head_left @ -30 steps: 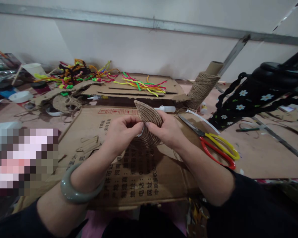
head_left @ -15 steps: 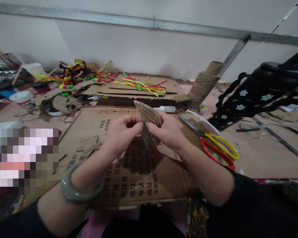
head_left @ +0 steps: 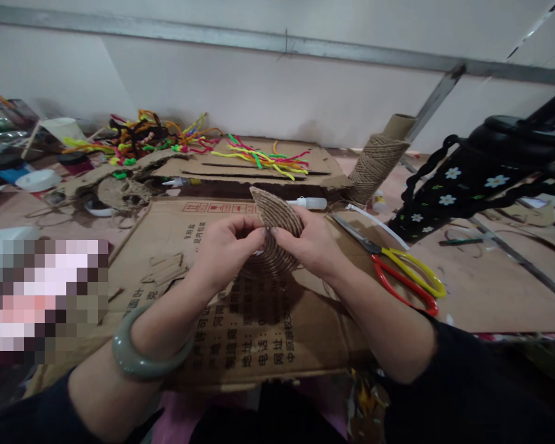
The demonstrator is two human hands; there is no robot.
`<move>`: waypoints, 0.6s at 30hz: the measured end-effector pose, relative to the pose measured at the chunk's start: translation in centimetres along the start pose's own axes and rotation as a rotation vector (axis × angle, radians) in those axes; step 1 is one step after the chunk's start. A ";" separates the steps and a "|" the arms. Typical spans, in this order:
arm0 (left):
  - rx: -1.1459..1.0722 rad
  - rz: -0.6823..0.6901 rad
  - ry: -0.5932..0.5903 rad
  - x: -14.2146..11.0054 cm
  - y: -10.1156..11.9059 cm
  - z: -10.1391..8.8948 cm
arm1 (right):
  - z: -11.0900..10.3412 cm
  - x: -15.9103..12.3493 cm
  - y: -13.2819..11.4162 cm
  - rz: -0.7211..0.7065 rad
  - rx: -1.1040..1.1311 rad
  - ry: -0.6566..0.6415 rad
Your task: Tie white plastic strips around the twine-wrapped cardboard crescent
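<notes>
Both hands hold a leaf-shaped piece covered with rows of brown jute twine (head_left: 280, 216), raised over a printed cardboard sheet (head_left: 166, 333). My left hand (head_left: 226, 250) pinches at the piece's left side, its thumb and fingertips closed. My right hand (head_left: 312, 243) grips the right side, with the thumb laid across the twine rows. The two thumb tips almost meet near the middle. Whatever lies between the fingertips is too small to make out. Behind the right hand, a white glue bottle (head_left: 312, 203) lies on its side. Scissors (head_left: 383, 253) with red and yellow handles rest right of my right hand.
A jute twine spool (head_left: 377, 163) stands at the back right beside a black flowered tumbler (head_left: 462, 172). Colourful pipe cleaners (head_left: 263, 157) lie on cardboard at the back. Paint pots (head_left: 39, 180) and a paper cup (head_left: 65, 129) stand on the left.
</notes>
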State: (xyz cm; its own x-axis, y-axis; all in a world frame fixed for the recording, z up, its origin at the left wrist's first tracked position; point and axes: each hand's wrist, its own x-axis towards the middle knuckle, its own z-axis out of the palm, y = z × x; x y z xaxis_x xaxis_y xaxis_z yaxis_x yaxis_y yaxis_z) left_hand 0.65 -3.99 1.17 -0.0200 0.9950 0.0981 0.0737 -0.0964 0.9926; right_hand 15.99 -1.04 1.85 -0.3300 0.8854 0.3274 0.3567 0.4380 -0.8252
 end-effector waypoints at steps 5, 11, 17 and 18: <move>0.007 0.002 -0.005 0.0 0.0 0.0 | 0.0 0.0 0.0 0.012 -0.013 0.004; 0.032 0.023 0.007 0.0 -0.1 -0.1 | 0.0 0.0 -0.1 0.009 -0.012 0.005; 0.076 0.023 0.046 -0.1 0.0 0.1 | 0.1 -0.1 0.0 0.009 0.012 -0.004; 0.077 0.023 0.048 -0.1 0.0 0.1 | 0.2 -0.1 0.0 0.008 0.017 -0.001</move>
State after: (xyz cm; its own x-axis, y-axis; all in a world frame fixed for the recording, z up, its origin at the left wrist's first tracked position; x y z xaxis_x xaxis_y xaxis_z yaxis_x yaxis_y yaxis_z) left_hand 0.72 -4.09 1.15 -0.0648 0.9899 0.1263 0.1508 -0.1154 0.9818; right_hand 15.89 -1.13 1.71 -0.3285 0.8886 0.3200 0.3441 0.4281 -0.8357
